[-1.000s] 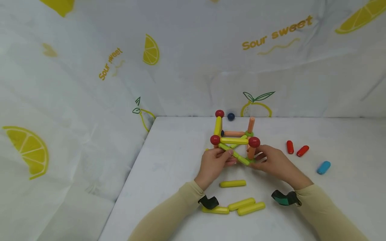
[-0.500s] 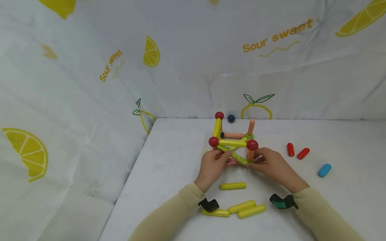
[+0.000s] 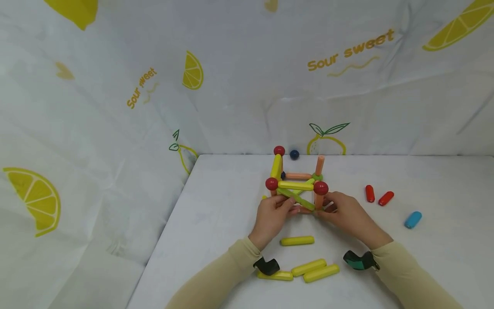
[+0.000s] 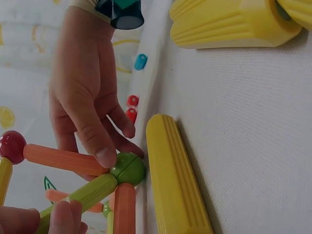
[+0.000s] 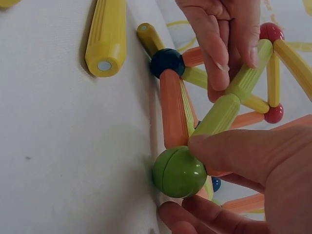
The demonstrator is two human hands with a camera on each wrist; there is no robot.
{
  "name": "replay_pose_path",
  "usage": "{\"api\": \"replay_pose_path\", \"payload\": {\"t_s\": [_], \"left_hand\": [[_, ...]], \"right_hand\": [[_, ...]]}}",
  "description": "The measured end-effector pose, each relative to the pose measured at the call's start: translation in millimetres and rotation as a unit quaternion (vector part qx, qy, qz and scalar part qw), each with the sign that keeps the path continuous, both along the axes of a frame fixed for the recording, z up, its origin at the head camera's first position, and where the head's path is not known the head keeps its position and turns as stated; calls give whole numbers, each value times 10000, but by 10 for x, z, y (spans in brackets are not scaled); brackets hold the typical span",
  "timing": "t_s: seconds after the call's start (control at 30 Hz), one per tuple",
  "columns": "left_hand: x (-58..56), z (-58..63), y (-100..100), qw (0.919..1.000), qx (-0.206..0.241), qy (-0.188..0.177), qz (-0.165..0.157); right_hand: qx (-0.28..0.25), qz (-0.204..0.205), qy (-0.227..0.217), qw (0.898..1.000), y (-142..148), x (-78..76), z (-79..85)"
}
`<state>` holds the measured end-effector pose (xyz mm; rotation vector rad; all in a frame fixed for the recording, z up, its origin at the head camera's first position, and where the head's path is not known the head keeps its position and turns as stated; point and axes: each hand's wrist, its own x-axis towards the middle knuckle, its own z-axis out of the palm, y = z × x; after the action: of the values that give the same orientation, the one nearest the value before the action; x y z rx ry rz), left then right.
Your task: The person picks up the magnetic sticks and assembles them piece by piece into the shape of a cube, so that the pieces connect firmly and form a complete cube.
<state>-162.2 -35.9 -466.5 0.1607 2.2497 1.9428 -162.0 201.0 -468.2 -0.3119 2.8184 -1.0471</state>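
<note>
A frame of magnetic sticks and balls stands at the table's far side. Red balls [image 3: 320,188] top three of its corners, joined by yellow sticks [image 3: 296,186]; the orange stick [image 3: 320,165] at the back right has a bare top. Two light green sticks [image 5: 217,113] meet end to end as a slanting brace across the front. My left hand [image 3: 270,216] pinches this brace between thumb and fingers. My right hand [image 3: 349,212] holds the green ball [image 5: 179,171] at the lower front right corner, its thumb where the brace meets the ball.
Several loose yellow sticks [image 3: 297,240] lie in front of the frame, some beside my left wrist. To the right are two red pieces [image 3: 369,193] and a blue one [image 3: 413,219]. A dark blue ball [image 3: 294,154] sits at the table's back edge, against the printed cloth.
The front right corner has shifted slightly left, and my right hand has moved left with it. My left hand keeps its pinch on the brace. The head view has tilted a little upward.
</note>
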Motion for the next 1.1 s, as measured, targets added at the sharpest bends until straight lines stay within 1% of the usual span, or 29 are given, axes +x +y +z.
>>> {"api": "replay_pose_path", "payload": {"t_s": [0.1, 0.23, 0.3, 0.37, 0.43, 0.47, 0.5, 0.57, 0.6, 0.67, 0.73, 0.8, 0.9, 1.0, 1.1], "left_hand": [[12, -4, -32, 9993, -366, -49, -85], [85, 37, -221, 9946, -1007, -192, -154], [120, 78, -345, 9913, -1313, -87, -76], [114, 125, -447, 9844, -1743, 195, 121], [54, 157, -504, 9730, -2228, 519, 306], [13, 172, -513, 9664, -2470, 614, 371], [-35, 181, -510, 9605, -2675, 658, 385], [-137, 180, -481, 9529, -2951, 644, 283], [-182, 186, -463, 9515, -3009, 613, 200], [-253, 199, -434, 9519, -3022, 503, 58], [-302, 203, -411, 9525, -3009, 459, -28], [-335, 206, -397, 9522, -3022, 443, -86], [-391, 209, -399, 9519, -3035, 402, -109], [-492, 206, -386, 9494, -3113, 415, -81], [-632, 200, -362, 9462, -3203, 465, -19]], "right_hand": [[-78, 100, -94, 9999, 18, 3, 9], [-232, 356, -441, 9981, 64, -4, 46], [-295, 428, -604, 9968, 140, -30, 86], [-308, 418, -669, 9964, 239, -111, 137], [-284, 258, -679, 9970, 327, -253, 171], [-247, 170, -682, 9972, 359, -343, 180], [-219, 104, -707, 9972, 380, -439, 182], [-158, 28, -825, 9965, 393, -626, 160], [-139, 34, -903, 9958, 390, -711, 160], [-138, 88, -1061, 9942, 364, -847, 146], [-200, 118, -1202, 9925, 350, -919, 124], [-252, 116, -1257, 9917, 363, -930, 101], [-240, 129, -1169, 9928, 423, -873, 93], [-81, 37, -1011, 9948, 518, -748, 99], [81, -54, -844, 9964, 602, -583, 101]]}}
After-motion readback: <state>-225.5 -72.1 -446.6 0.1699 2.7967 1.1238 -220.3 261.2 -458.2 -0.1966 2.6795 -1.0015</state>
